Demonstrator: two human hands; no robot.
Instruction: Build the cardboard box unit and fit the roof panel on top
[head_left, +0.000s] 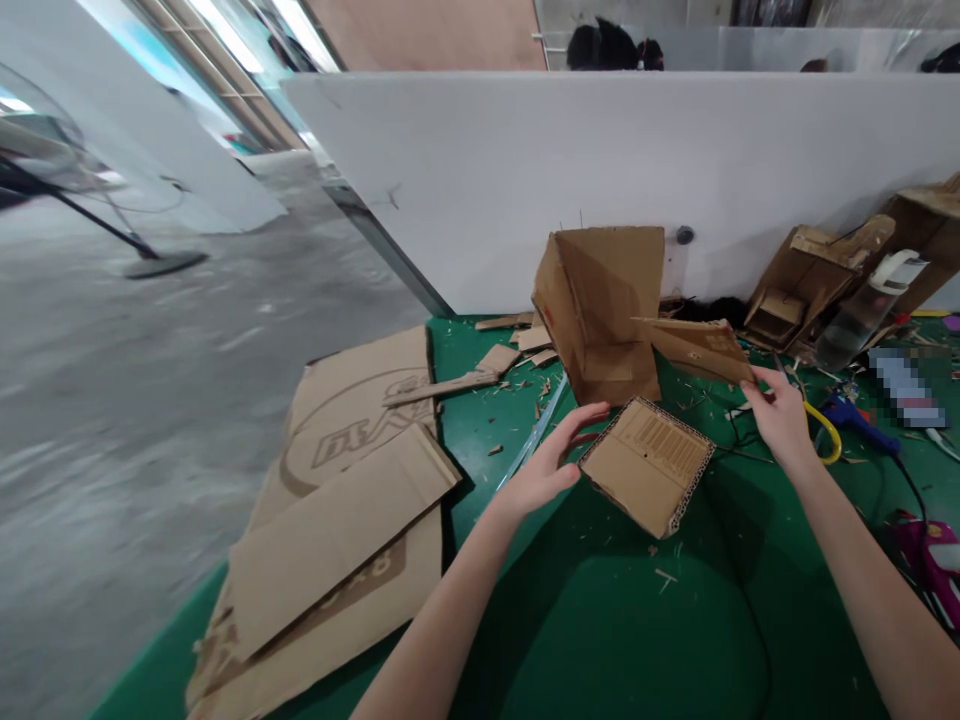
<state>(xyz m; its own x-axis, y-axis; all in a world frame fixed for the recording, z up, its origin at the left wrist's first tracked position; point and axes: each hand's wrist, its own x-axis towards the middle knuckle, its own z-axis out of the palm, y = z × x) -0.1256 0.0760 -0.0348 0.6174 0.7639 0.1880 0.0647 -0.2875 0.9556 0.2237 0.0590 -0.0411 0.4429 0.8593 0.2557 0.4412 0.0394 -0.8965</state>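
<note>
My left hand [551, 465], its fingers spread, is at the left corner of a small square cardboard piece [649, 465] with corrugated edges. Between the thumb and fingers of my right hand [776, 410] is the right end of a cardboard flap [697, 348]. The flap's left end reaches a larger open cardboard box [619, 290], which stands against the white partition. Whether flap and box are joined, I cannot tell. The square piece lies in front of the box on the green table [600, 640].
Large flat cardboard sheets [337, 540] lie at the left. Narrow strips [442, 388] and scraps are scattered behind them. To the right are a blue glue gun [859, 422], a pink tool [930, 560], a phone [904, 388], a clear bottle [859, 315] and cardboard structures [814, 270] by the partition [480, 180].
</note>
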